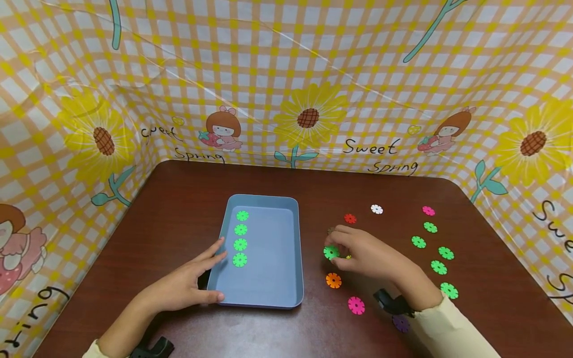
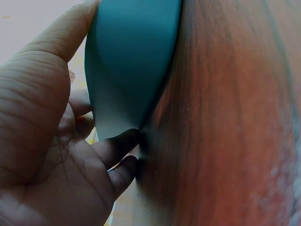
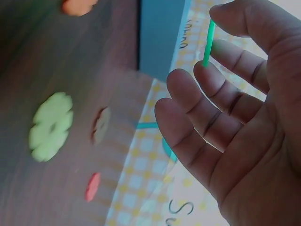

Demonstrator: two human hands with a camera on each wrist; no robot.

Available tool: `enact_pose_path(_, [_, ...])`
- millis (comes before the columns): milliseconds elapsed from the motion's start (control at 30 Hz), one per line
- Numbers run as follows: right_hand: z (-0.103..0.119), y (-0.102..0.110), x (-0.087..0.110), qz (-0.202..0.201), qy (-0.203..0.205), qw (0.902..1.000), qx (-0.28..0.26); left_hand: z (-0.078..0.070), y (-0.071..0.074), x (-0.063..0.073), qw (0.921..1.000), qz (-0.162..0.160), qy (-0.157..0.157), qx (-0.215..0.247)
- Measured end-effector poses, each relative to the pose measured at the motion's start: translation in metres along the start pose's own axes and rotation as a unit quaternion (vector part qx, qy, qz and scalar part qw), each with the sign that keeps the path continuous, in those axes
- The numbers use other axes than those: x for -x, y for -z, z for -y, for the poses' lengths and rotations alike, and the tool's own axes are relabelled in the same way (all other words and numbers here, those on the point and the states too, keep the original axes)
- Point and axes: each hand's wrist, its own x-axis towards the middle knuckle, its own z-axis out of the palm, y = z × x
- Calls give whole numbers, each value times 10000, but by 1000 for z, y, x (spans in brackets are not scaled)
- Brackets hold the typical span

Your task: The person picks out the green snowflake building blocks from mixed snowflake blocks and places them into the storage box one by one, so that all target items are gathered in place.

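Note:
A shallow blue-grey tray (image 1: 270, 263) holds a column of several green notched plastic discs (image 1: 240, 244) along its left part. My left hand (image 1: 181, 288) rests at the tray's left side, fingers spread and touching the rim, thumb near the front corner. The left wrist view shows two fingertips low against the tray's outer wall (image 2: 136, 61). To the right of the tray, my right hand (image 1: 367, 251) pinches a green notched disc (image 1: 331, 253) between thumb and fingers. In the right wrist view this held disc (image 3: 208, 44) appears edge-on, off the table.
Around the right hand lie an orange disc (image 1: 333, 280), a pink disc (image 1: 356, 306), a red disc (image 1: 350, 218) and a white disc (image 1: 376, 209). Several green discs (image 1: 439, 267) lie farther right, and a purple disc (image 1: 400, 323) is near the right sleeve. Patterned cloth (image 1: 264, 64) surrounds the table.

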Motion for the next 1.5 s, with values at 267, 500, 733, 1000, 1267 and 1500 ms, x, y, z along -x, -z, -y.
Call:
enact_pose_path(267, [11, 4, -27, 19, 299, 9993, -207, 0, 0, 0, 10000, 6, -6, 46])
enact_pose_path(500, [20, 3, -51, -19, 574, 9979, -298, 0, -1, -1, 10000, 13, 35, 48])
enact_pose_path(733, [34, 3, -71, 78, 690, 9968, -384, -1, 0, 0, 10000, 28, -17, 68])
enact_pose_path(1000, [47, -3, -91, 296, 630, 9960, -555, 0, 1, 0, 10000, 25, 32, 43])
enact_pose_path(1267, [59, -9, -110, 473, 697, 9940, -692, 1, 1, 1, 10000, -14, 45, 43])
enact_pose_path(1500, [67, -17, -124, 572, 884, 9921, -681, 0, 2, 0, 9999, 10, 71, 102])
